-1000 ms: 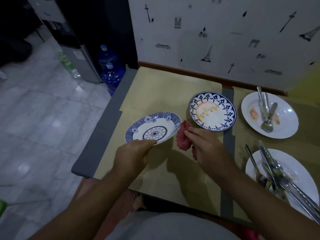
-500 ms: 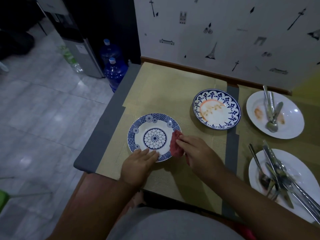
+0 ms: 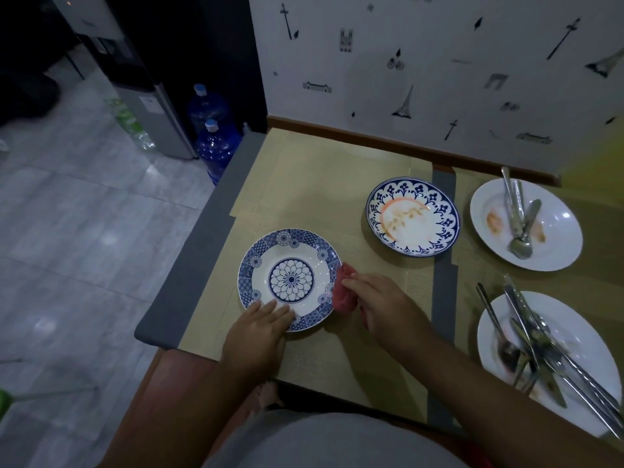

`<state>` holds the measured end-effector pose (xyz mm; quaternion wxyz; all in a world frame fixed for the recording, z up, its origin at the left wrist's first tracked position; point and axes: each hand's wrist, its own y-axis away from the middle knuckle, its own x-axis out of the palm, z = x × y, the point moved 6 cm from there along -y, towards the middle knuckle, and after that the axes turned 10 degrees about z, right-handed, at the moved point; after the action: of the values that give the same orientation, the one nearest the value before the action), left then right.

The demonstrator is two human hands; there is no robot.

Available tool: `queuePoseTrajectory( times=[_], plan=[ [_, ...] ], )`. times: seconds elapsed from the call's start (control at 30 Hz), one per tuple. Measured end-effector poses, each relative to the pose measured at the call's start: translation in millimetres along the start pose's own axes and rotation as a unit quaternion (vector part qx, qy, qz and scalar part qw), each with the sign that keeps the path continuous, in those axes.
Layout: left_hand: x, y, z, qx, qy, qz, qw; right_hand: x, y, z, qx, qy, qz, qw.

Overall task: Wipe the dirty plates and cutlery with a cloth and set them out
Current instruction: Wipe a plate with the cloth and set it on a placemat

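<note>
Plate (image 3: 289,280): flat on mat, clean-looking, just ahead of left hand (image 3: 258,332).
Left hand: open, fingers (image 3: 273,309) resting on near rim.
Right hand (image 3: 381,307): closed on red cloth (image 3: 343,292), touching plate's right edge.
Unwiped: stained plate (image 3: 412,216) beyond right hand; cutlery (image 3: 540,346) to its right.
Risk: plate sits near table edge; a careless sleeve could knock it off.

Patterned plate (image 3: 289,280) lies flat on the table (image 3: 304,184), near-left. Left hand (image 3: 257,332) rests on its near rim. Cloth (image 3: 343,293) touches its right rim, under the right hand (image 3: 383,307). Stained plate (image 3: 412,216) lies farther right. Two plates at right, far (image 3: 553,231) and near (image 3: 574,339), each carry cutlery.
</note>
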<state>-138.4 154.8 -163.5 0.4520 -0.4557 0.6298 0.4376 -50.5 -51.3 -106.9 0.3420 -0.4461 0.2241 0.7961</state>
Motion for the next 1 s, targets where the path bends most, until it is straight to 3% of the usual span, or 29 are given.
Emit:
queuePoseTrajectory(
  times=[0.17,0.37,0.53,0.63,0.83,1.0],
  plan=[
    [-15.0,-8.9,-19.6,-0.046,0.028,0.008,0.999,-20.5,3.5,-12.3,0.051,-0.045,0.013,0.998],
    [-68.6,-65.8,-91.4,-0.002,0.053,-0.067,0.996,-56.7,12.7,-51.5,0.069,-0.055,-0.014,0.996],
    [-81.4,-116.8,-120.3,-0.111,0.188,-0.024,0.976,-88.3,17.1,-85.7,0.089,-0.054,-0.039,0.994],
    [-83.3,-143.8,-119.7,-0.188,0.286,-0.023,0.939,-102.3,14.7,-101.3,0.1,-0.047,-0.052,0.993],
    [-72.0,-202.8,-97.7,-0.303,0.508,0.003,0.806,-113.2,-0.8,-118.0,0.123,-0.048,-0.061,0.989],
    [-45.5,-246.4,-75.2,-0.331,0.59,0.108,0.729,-110.3,-23.8,-127.8,0.151,-0.044,-0.053,0.986]
  ],
)
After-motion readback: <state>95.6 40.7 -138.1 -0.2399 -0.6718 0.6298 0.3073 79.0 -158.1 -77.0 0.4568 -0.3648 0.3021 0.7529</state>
